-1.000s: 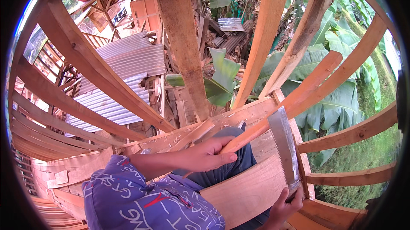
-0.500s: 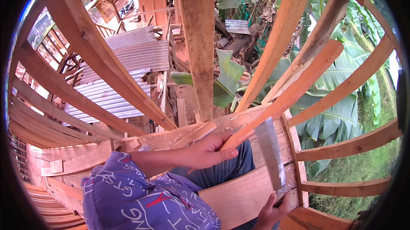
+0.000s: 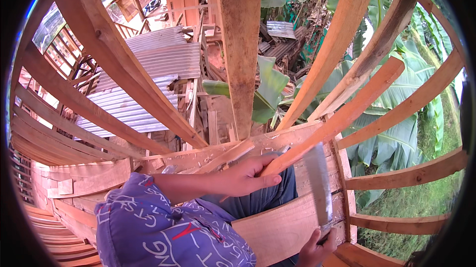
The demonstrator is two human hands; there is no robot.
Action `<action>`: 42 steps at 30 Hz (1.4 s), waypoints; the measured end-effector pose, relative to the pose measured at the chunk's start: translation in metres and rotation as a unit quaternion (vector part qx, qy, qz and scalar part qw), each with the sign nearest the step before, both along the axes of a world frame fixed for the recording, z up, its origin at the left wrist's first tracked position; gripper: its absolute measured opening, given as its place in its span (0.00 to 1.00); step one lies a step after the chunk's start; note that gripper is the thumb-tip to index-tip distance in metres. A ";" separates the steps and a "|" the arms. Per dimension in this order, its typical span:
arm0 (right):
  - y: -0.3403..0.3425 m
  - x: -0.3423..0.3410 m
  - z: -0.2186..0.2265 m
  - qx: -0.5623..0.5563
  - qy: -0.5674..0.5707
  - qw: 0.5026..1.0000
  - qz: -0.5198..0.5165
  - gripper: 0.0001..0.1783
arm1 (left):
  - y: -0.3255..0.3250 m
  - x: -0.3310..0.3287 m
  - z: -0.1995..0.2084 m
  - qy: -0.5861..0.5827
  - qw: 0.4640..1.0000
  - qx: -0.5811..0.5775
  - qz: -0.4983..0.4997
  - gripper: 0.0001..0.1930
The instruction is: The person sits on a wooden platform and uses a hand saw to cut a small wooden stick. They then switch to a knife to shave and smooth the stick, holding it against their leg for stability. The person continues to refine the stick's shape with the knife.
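Observation:
A long, slightly curved wooden strip (image 3: 354, 101) slants up to the right, away from me. My left hand (image 3: 248, 177) is closed round its near end. Low on the right, my right hand (image 3: 317, 251) grips the handle of a machete (image 3: 320, 187), mostly hidden by the fingers. The broad grey blade points away from me, a little blurred. Its far end lies against or just beside the strip's lower edge; I cannot tell whether they touch. Under the blade, a wide plank (image 3: 277, 225) lies beside my bent leg (image 3: 270, 195).
Curved upright timber ribs (image 3: 240, 59) rise around me, joined to a planked side (image 3: 292, 138) strewn with shavings. A loose wood piece (image 3: 225, 155) rests beyond my left forearm. Outside are corrugated metal sheets (image 3: 163, 51), banana leaves (image 3: 391, 133) and a grassy slope (image 3: 406, 202).
The view has shifted slightly, so the surroundings sit a little to the right. The machete's far end has moved slightly down along the strip's edge. Both hands keep their holds.

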State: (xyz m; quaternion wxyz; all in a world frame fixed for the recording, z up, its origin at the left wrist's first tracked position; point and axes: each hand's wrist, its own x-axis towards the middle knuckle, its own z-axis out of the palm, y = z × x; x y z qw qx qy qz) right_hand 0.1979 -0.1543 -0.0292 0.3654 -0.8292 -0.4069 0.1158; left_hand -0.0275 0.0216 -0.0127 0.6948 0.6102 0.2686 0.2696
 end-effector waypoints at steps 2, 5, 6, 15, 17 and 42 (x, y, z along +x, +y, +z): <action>0.002 -0.002 0.000 -0.040 -0.021 0.998 0.042 0.18 | 0.000 0.005 0.003 -0.019 0.999 -0.041 0.002 0.23; 0.005 0.014 -0.023 0.115 0.017 0.993 0.006 0.18 | -0.002 0.000 -0.001 -0.007 1.000 0.003 0.018 0.23; 0.006 0.017 -0.022 0.132 0.054 0.990 -0.016 0.20 | -0.001 0.000 -0.002 0.009 1.000 0.013 0.012 0.23; 0.003 0.013 -0.038 0.111 0.038 0.993 0.019 0.18 | 0.003 0.006 0.011 0.081 0.993 -0.090 0.005 0.21; 0.006 0.011 -0.037 0.138 0.040 0.990 0.005 0.20 | 0.001 0.011 0.009 0.095 0.995 -0.027 0.031 0.20; 0.035 0.012 0.001 0.038 -0.053 0.996 0.056 0.31 | -0.013 -0.005 0.009 -0.003 0.956 -0.230 -0.180 0.13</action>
